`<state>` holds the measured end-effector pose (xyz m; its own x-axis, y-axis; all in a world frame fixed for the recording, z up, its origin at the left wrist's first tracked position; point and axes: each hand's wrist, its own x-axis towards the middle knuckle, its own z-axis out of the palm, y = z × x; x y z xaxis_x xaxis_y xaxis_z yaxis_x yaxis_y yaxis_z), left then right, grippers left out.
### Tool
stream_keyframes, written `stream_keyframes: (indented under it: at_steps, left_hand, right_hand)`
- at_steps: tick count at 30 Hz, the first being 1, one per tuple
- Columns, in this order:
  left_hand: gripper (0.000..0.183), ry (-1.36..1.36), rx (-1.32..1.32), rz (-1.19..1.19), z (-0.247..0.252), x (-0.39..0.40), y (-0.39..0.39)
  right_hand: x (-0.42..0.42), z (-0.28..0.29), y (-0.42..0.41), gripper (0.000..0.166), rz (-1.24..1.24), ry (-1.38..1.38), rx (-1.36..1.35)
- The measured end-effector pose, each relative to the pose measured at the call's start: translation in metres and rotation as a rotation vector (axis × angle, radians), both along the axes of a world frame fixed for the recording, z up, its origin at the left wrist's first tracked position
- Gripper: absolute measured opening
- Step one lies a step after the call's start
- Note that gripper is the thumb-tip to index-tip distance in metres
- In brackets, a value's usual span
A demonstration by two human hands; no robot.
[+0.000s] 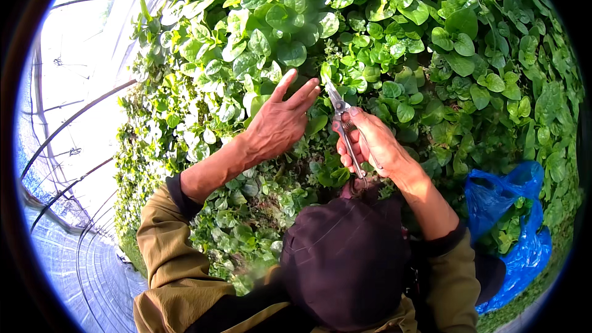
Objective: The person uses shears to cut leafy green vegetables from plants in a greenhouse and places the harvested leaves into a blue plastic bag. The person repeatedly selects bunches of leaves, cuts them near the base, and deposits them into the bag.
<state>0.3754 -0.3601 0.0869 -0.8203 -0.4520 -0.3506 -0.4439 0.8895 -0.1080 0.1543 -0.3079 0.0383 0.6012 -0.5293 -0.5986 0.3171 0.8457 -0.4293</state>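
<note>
My right hand [372, 143] is closed around the handles of metal pruning shears [340, 106], a red part showing near the pivot. The shears point up and slightly left, their tips at a small bright leaf among broad-leaved green plants [277, 23]. Whether the blades touch that leaf cannot be told. Just left of the blades, my left hand [280, 120] is held over the foliage, palm down, fingers apart, with nothing seen in it; its underside is hidden.
A blue plastic bag [532, 236] with green leaves inside lies at the right. Dense plants surround the hands, with some soil [263, 208] showing between them. Curved greenhouse hoops [74, 118] and translucent sheeting [104, 277] stand at the left. A dark cap [344, 263] covers the lower middle.
</note>
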Motion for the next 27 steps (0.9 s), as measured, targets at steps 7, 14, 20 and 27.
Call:
stream_keyframes:
  at_steps: [7,14,20,27]
  left_hand:
    - [0.03,-0.417,-0.084,0.138,-0.008,0.035,-0.072]
    - [0.048,-0.099,-0.167,0.135,-0.026,0.075,-0.074]
    - [0.026,0.026,-0.214,0.014,-0.022,0.076,-0.07]
    - [0.035,0.188,-0.019,-0.074,-0.005,0.078,-0.067]
  right_hand:
    - [0.03,-0.01,-0.024,0.047,0.035,0.024,0.042]
    - [0.077,-0.022,-0.058,0.045,0.114,0.005,0.006]
    - [0.093,-0.031,-0.074,0.046,0.139,0.056,-0.016]
    - [0.07,-0.043,-0.052,0.041,-0.008,-0.025,0.042]
